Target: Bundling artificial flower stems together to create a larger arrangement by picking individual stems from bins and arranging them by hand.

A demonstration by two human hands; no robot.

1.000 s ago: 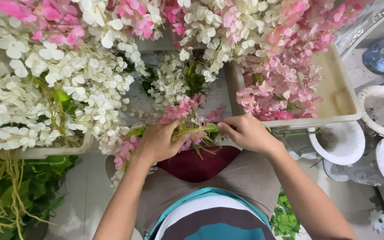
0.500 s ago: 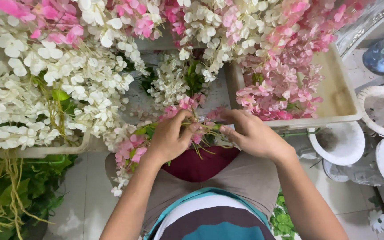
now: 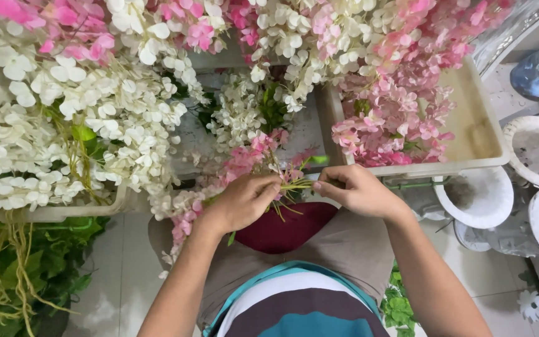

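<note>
My left hand (image 3: 244, 201) is closed around a bunch of artificial flower sprigs (image 3: 254, 156) with pink blossoms and thin green stems. The blossoms point up and to the left, past the hand. My right hand (image 3: 357, 190) pinches the green stem ends (image 3: 296, 185) that stick out between the two hands. Both hands are over my lap, just in front of the table's edge. A dark red cloth (image 3: 288, 228) lies on my lap under them.
A beige tray (image 3: 481, 137) holds pink flowers (image 3: 400, 118) at the right. White flower garlands (image 3: 76, 125) fill a tray at the left. White bowls (image 3: 478, 196) stand on the floor at the right. Green leaves (image 3: 26, 274) lie at the lower left.
My hands have drawn closer together on the sprigs. The left hand has turned and the pink bunch now stands up more to the left; the stem ends show between the fingers.
</note>
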